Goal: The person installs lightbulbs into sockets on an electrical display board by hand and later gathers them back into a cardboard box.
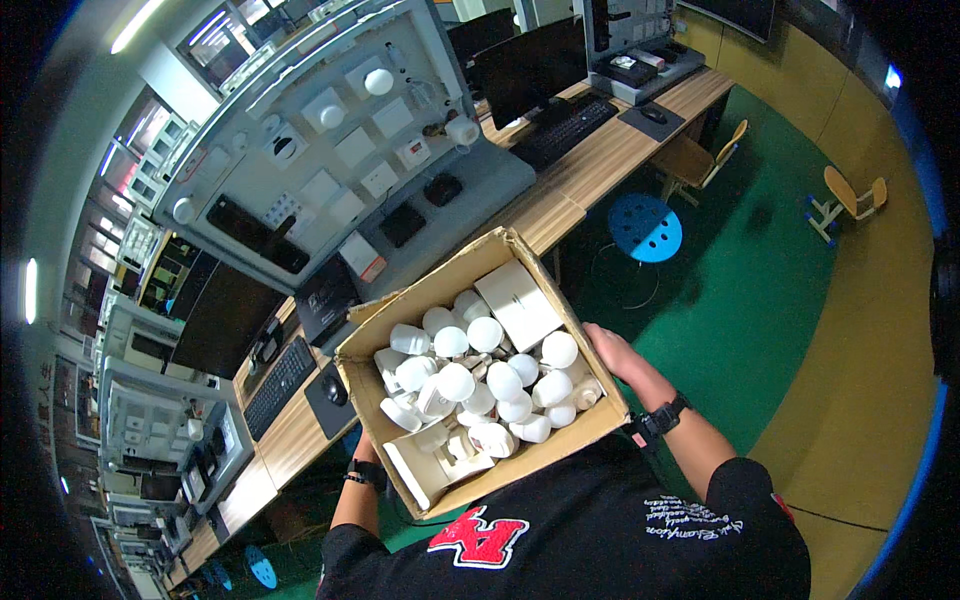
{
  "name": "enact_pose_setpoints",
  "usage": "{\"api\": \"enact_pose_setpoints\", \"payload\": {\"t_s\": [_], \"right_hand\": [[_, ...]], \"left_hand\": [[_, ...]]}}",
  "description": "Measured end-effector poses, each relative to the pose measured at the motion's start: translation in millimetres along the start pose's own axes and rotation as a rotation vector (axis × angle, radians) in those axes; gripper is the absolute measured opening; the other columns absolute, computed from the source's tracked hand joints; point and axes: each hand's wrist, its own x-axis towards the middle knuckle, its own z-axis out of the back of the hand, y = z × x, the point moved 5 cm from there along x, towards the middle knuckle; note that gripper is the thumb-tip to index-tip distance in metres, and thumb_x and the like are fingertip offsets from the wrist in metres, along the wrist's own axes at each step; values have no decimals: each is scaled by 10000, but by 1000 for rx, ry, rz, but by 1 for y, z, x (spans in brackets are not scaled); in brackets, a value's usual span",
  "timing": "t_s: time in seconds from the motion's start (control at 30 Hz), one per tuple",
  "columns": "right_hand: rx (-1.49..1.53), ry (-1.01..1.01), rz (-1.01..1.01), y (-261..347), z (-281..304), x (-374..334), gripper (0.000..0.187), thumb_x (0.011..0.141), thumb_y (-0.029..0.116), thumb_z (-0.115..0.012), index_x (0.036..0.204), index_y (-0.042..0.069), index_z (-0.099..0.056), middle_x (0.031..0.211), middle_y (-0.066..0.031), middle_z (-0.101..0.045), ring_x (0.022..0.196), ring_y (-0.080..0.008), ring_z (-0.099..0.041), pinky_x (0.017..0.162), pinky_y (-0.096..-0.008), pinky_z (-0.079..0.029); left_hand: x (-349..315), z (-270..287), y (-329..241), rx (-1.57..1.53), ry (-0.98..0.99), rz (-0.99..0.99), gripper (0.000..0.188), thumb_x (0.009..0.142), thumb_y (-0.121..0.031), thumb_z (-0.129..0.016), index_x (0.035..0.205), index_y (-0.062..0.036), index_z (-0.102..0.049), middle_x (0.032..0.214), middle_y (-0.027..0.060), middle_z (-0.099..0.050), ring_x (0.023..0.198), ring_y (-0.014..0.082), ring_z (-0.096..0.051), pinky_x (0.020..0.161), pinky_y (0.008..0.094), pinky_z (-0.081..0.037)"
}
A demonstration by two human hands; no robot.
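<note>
An open cardboard box [428, 292] is held in front of my body, tilted in the view. Many white light bulbs [455, 382] with round heads lie loose inside it. A closed white carton [518, 305] rests against the box's far right corner. Another white carton [408, 470], open, sits in the near left corner. My right hand [612, 352] grips the right wall of the box, its fingers partly out of sight. On the left side, my left hand [367, 450] supports the box; most of it is hidden behind the cardboard.
A wooden desk [545, 222] runs beyond the box, carrying a grey upright panel [340, 185] with mounted white devices. Along it stand a monitor [530, 65], a keyboard [280, 388] and a mouse [334, 390]. A blue round stool [645, 228] and a wooden chair [690, 165] stand at right.
</note>
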Motion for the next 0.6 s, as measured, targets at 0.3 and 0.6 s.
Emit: {"api": "enact_pose_setpoints", "payload": {"t_s": [0.3, 0.6], "right_hand": [[92, 102, -128, -62, 34, 112, 440, 987, 304, -268, 1127, -5, -548, 1120, -221, -620, 1005, -282, -594, 884, -380, -440], [293, 224, -215, -85, 68, 219, 471, 987, 327, -268, 1141, -17, -550, 1089, -225, -629, 965, -290, -604, 860, -395, -457]], "left_hand": [[84, -20, -41, -45, -54, 31, 477, 988, -386, -356, 1223, -8, -529, 1125, 121, -617, 976, 229, -621, 887, 367, -505], [148, -78, -93, -63, -103, 53, 487, 990, -394, -349, 1226, -7, -526, 1128, 119, -616, 978, 229, -620, 891, 366, -503]]}}
